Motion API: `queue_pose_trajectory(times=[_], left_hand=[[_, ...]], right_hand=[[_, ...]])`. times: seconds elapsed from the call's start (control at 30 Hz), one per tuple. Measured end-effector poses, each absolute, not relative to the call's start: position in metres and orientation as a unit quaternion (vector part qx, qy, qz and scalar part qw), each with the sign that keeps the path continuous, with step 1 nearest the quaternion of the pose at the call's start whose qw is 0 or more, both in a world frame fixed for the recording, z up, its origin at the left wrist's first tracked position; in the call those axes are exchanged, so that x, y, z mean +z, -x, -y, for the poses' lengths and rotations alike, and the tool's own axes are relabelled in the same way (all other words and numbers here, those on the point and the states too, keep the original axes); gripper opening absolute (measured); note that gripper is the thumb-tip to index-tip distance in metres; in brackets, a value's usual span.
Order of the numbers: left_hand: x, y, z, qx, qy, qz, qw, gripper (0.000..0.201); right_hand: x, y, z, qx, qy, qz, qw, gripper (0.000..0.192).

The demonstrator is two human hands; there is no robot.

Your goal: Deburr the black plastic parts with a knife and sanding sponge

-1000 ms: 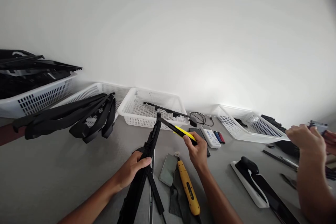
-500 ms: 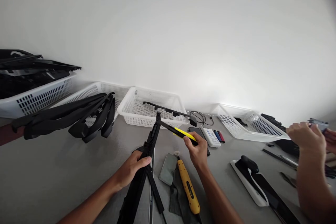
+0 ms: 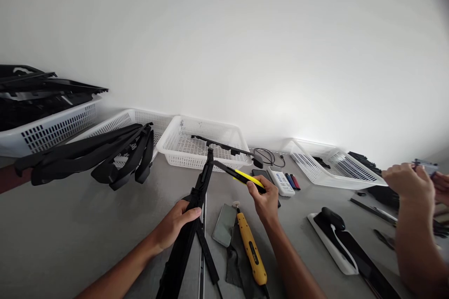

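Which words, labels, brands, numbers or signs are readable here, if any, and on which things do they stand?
Nothing is readable.
White box: blue print, too small and blurred.
Yellow tool: marking, too small to read.
Cutter: no readable text.
Basket under the black strip: dark marks, unclear.

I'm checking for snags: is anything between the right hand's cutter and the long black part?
Nothing visible: the cutter in the right hand has its blade right by the far end of the black part, gripped in the left hand.
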State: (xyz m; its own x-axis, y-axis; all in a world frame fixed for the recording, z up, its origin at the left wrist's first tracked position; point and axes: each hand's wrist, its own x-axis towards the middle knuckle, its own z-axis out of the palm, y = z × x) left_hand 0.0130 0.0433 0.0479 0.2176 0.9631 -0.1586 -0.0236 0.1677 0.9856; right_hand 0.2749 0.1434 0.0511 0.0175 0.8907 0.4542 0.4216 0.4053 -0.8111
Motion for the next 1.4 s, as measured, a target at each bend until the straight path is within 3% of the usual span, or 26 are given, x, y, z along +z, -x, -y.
queue_pose_trajectory(times=[0.3,0.47,0.87,1.4], left_hand=[[0.047,-0.014,-0.044,0.417,-0.486,-0.481,0.598,0.055],[0.046,-0.013,-0.045,0.417,-0.493,-0.476,0.597,0.055],[0.044,-0.013,-0.046,0.413,-0.504,-0.46,0.603,0.057],[0.038,-0.01,-0.049,0.447,-0.474,-0.468,0.596,0.056]], right_hand=[[0.046,-0.271,-0.143,0.246,0.47,0.695,0.486,0.033],[0.048,-0.272,-0.142,0.215,0.486,0.673,0.513,0.035],[0.045,-0.268,-0.139,0.325,0.404,0.725,0.453,0.03],[0.049,-0.265,-0.135,0.351,0.407,0.729,0.424,0.029]])
